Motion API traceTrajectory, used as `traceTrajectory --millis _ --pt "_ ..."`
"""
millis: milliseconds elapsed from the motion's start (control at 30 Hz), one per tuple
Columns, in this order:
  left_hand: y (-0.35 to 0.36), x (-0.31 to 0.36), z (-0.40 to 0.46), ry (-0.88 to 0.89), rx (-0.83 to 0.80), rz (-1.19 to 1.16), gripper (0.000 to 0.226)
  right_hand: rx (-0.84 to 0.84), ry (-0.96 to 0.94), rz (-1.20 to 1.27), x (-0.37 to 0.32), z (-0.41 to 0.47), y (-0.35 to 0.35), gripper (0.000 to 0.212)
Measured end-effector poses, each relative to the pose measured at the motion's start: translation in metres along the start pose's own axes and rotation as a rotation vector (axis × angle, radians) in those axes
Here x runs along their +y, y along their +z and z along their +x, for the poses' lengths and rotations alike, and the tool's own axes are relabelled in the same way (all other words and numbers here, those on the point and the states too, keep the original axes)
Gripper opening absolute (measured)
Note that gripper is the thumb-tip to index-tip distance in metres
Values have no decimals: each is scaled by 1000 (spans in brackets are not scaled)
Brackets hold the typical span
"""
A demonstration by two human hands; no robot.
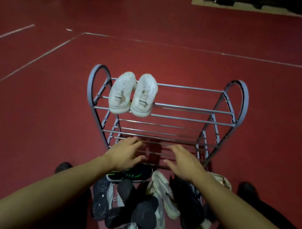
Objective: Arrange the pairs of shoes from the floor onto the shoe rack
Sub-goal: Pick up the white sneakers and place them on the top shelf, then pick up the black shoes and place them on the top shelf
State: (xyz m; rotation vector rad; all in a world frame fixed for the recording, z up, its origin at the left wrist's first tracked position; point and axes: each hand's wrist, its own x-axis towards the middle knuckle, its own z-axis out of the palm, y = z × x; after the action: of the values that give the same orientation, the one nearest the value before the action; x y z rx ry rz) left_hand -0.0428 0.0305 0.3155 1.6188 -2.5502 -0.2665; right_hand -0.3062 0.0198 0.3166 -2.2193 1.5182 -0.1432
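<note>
I see my left hand [126, 153] and my right hand [185, 162] with the fingers [136, 140] spread wide and holding nothing, both in the air in front of the low shelves of the shoe rack [165, 115]. On the top shelf of the rack, at its left end, stand 2 white sneakers [132, 93] side by side. In front of the rack, on the red floor [36, 102], lies a pile of shoes [149, 198]; a black shoe with green stripes [131, 173] is nearest to the rack.

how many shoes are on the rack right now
2: a white pair side by side at the left end of the shoe rack's top shelf, left shoe, right shoe.
</note>
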Motion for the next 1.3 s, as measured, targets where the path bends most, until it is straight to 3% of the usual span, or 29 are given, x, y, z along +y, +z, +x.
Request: traceTrajectory --millis 133,333,600,767,900,1000,1167,1300 --pt "62 5 0 -111 -242 -110 58 -166 95 -21 44 -24 53 61" --pt "142 -2 11 -176 -474 -193 59 -349 248 92 103 -31 110 64" --pt "235 -35 28 -404 -740 -220 68 -435 505 297 177 -26 183 83" --pt "276 -64 27 -595 -771 -222 74 -386 578 342 210 -8 214 91" --pt "294 -70 23 -621 -797 -210 75 -382 695 359 226 6 233 103" --pt "297 -72 21 -600 -805 -190 77 -454 757 192 227 8 236 93" --pt "299 -81 15 -651 -862 -207 84 -398 792 495 227 -3 242 72" --pt "294 -84 15 -841 -749 -319 81 -212 808 672 211 -9 241 62"
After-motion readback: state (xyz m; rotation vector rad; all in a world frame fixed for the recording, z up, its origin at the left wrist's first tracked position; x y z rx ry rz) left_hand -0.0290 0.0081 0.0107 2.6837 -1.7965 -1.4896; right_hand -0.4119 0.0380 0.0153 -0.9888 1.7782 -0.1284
